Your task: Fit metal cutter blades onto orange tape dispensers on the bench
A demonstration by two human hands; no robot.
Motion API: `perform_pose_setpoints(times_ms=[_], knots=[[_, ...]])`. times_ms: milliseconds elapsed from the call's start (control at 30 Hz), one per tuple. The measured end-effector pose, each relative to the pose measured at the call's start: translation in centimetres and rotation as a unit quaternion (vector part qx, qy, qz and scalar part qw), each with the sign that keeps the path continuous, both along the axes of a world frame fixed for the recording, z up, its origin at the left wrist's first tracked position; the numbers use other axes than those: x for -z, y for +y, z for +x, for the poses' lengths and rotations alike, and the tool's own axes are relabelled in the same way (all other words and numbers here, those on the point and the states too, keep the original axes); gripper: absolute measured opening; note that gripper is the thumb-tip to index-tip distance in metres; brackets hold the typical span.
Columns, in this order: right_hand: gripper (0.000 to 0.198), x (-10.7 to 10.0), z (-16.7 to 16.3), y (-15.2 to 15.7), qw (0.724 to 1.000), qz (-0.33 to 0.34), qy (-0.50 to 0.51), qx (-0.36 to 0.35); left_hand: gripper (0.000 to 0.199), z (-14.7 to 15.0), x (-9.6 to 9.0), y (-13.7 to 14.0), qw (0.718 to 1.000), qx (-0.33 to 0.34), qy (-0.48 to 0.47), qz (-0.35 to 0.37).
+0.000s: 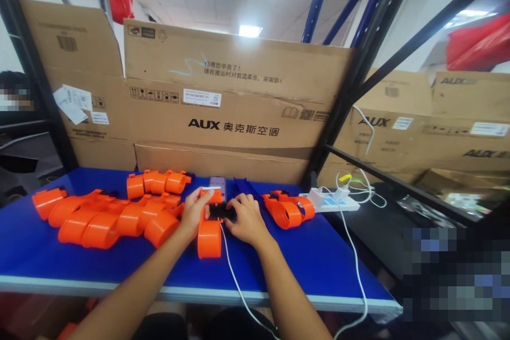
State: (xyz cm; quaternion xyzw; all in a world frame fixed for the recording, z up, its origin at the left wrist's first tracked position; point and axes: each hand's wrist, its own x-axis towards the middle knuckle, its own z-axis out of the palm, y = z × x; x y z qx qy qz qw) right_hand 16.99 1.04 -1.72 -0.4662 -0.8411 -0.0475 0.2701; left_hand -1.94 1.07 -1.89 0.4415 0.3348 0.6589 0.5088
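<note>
My left hand [194, 215] is closed around an orange plastic device with rings and a black middle part [209, 240], held just above the table. One orange ring hangs toward me, and another orange piece sits under my left thumb. My right hand [247, 221] has its fingers curled at the right side of the black part; what lies between its fingertips is hidden. A white cable [233, 271] runs up from the table's front edge to the device, close to my right fingertips. Behind my hands, a phone [218, 187] with a lit screen leans near the cardboard.
Several similar orange devices [99, 228] cluster on the left of the blue table [155, 271]. Another orange device [289, 212] lies right, beside a white power strip [332, 203] with chargers and cables. Large cardboard panels [239, 151] and a dark rack post [338, 111] stand behind.
</note>
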Motion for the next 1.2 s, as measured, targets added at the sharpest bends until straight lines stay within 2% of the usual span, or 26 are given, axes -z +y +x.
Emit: perform_pose_setpoints(times_ms=[133,300,433,567,900,1000,1100,1133,1200], knots=[[0.018,-0.8,-0.3,-0.2,0.995,0.012,0.09,-0.026,0.039,0.1,-0.2,-0.2,0.999,0.008,0.031,0.007],[0.016,-1.9,-0.6,-0.3,0.964,0.026,0.249,-0.087,0.039,0.3,-0.2,-0.4,0.996,0.027,0.084,0.019],[0.013,-2.1,-0.9,-0.4,0.952,0.009,0.276,-0.131,0.04,0.6,0.0,-0.5,0.99,0.057,0.127,0.03],[0.013,-2.1,-1.1,-0.5,0.945,0.011,0.295,-0.138,0.04,0.7,0.0,-0.7,0.988,0.064,0.141,0.027],[0.014,-2.0,-0.9,0.2,0.927,-0.002,0.364,-0.094,0.038,0.2,-0.5,-0.6,0.991,0.031,0.123,0.032],[0.017,-1.9,-0.2,0.8,0.905,-0.018,0.418,-0.077,0.038,-0.4,-0.4,-0.3,0.995,0.01,0.096,0.019],[0.017,-1.8,0.9,1.4,0.878,-0.008,0.478,-0.028,0.038,-1.0,-0.5,0.1,1.0,-0.007,0.024,0.0],[0.015,-1.7,1.2,1.5,0.879,0.004,0.478,-0.007,0.038,-1.1,-0.5,0.2,1.0,-0.011,0.001,-0.005],[0.01,-1.7,1.5,1.5,0.904,0.028,0.426,0.017,0.038,-1.2,-0.5,0.3,0.999,-0.011,-0.03,-0.014]])
